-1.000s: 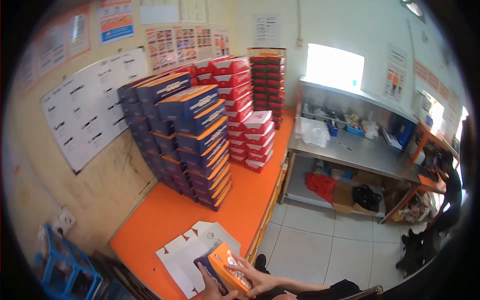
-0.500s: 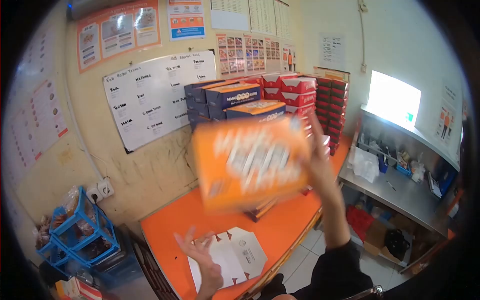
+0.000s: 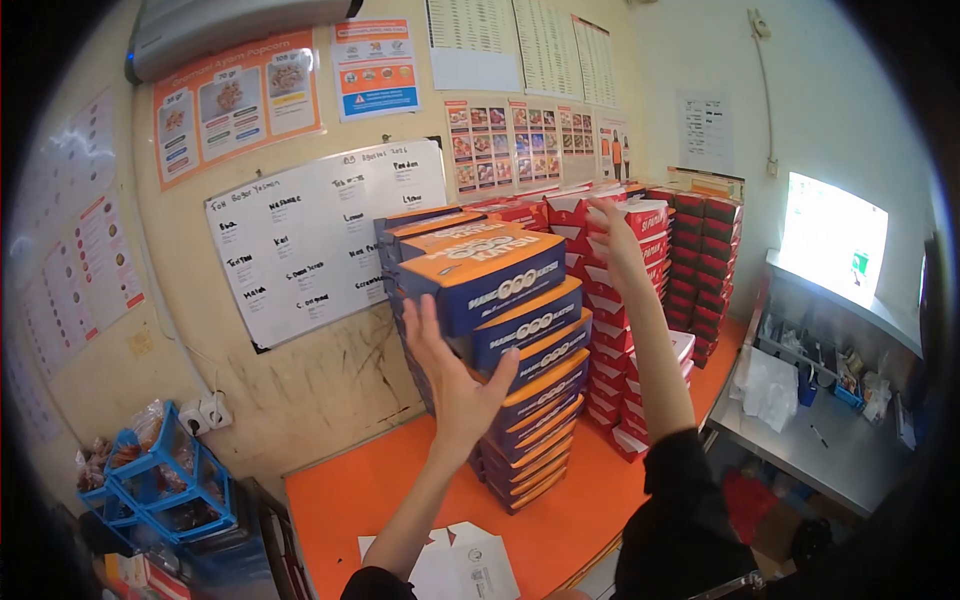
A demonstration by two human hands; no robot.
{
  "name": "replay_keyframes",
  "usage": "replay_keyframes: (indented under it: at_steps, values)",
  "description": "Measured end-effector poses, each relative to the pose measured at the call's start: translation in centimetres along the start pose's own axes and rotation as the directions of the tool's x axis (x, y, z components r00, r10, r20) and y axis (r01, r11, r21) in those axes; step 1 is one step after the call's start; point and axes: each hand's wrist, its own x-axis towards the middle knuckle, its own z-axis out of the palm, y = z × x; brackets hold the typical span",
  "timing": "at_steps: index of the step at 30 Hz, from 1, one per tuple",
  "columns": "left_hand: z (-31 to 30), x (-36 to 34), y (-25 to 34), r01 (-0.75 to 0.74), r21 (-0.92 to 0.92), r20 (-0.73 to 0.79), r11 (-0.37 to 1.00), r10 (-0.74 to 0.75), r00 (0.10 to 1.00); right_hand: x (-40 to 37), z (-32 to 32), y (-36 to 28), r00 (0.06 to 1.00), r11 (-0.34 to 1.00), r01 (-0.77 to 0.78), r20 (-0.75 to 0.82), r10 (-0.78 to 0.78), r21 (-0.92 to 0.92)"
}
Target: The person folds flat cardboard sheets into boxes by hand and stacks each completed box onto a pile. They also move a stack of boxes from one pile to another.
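Observation:
Folded boxes in orange and dark blue stand in a tall stack (image 3: pixel 535 410) on the orange table. The top box (image 3: pixel 485 270) rests on that stack, its orange lid up and its printed side towards me. My left hand (image 3: pixel 455 390) is spread at the near left side of the upper boxes, thumb and fingers apart. Beyond the stack's right side, my right hand (image 3: pixel 615 240) is raised in front of the red boxes (image 3: pixel 645 235), with its fingers apart and nothing in it. A flat white unfolded carton (image 3: pixel 465 565) lies at the table's near edge.
Further red boxes (image 3: pixel 705 260) stand stacked at the back right. A whiteboard (image 3: pixel 325 235) leans against the wall. Blue baskets (image 3: pixel 175 480) with bagged items are at the left. To the right is a metal counter (image 3: pixel 780 430) with plastic bags and small items.
The orange box has moved from my right hand onto the top of the stack, and my right hand has let go. My left hand has risen from the white carton to the stack. The view has shifted.

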Motion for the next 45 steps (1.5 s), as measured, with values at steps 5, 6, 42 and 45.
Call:
replay_keyframes:
  at_steps: [5,6,42,45]
  values:
    - [2.8,0.7,-1.8,0.001,-0.039,-0.075,0.999,-0.004,0.997,-3.8,-3.4,10.0,0.968,0.974,-0.219,0.134,0.21,0.056]
    - [3.2,0.5,-1.8,0.01,-0.027,-0.071,1.0,-0.012,0.997,-4.4,-3.2,11.6,0.945,0.955,-0.265,0.232,0.229,0.134]
    - [-18.4,-12.7,13.7,0.464,-0.851,0.489,0.247,0.049,0.871,-55.6,15.3,28.4,-0.064,0.79,0.435,0.86,0.506,-0.433]
    - [-20.1,-14.0,13.2,0.506,-0.827,0.504,0.245,-0.077,0.86,-52.7,14.8,26.9,-0.077,0.786,0.42,0.845,0.529,-0.454]
